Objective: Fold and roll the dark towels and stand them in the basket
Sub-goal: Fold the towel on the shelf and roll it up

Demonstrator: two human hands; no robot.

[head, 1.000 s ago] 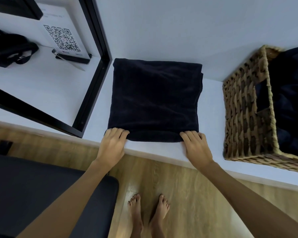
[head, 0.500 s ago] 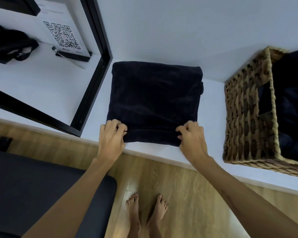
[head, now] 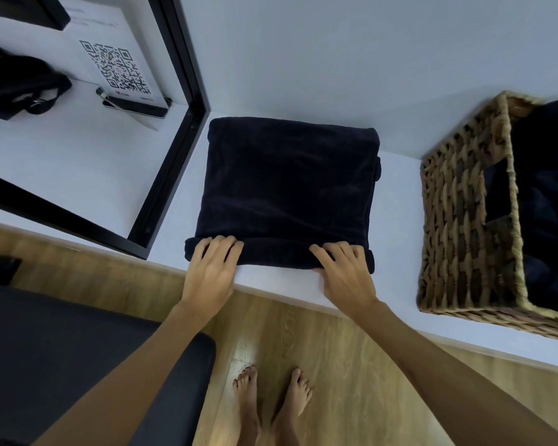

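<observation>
a: where's the dark towel point(head: 290, 185) right now?

b: it lies folded into a square on the white tabletop point(head: 397, 188), between the black frame point(head: 171, 175) at 9 o'clock and the wicker basket point(head: 458, 226) at 3 o'clock. its near edge, at 6 o'clock, is turned over into a low roll.

a: and the hands?

b: the left hand point(head: 211, 272) and right hand point(head: 345, 272) sit apart, one near each end of that roll. the fingers lie spread on top of it. they press on it, and i can't tell whether the thumbs tuck underneath.

a: why one at each end?

b: my guess is it makes the roll turn evenly, so neither end runs ahead and the tube comes out straight. a straight tube should stand better in the basket.

a: why roll from the near edge?

b: probably because pushing toward 12 o'clock lets the arms lean into it, and the flat part ahead stays smooth.

a: anything in the basket?

b: dark cloth point(head: 548, 201) shows inside it. whether it's rolled i can't say.

a: how far along?

b: early in the roll, i'd judge. most of the towel is flat.
</observation>
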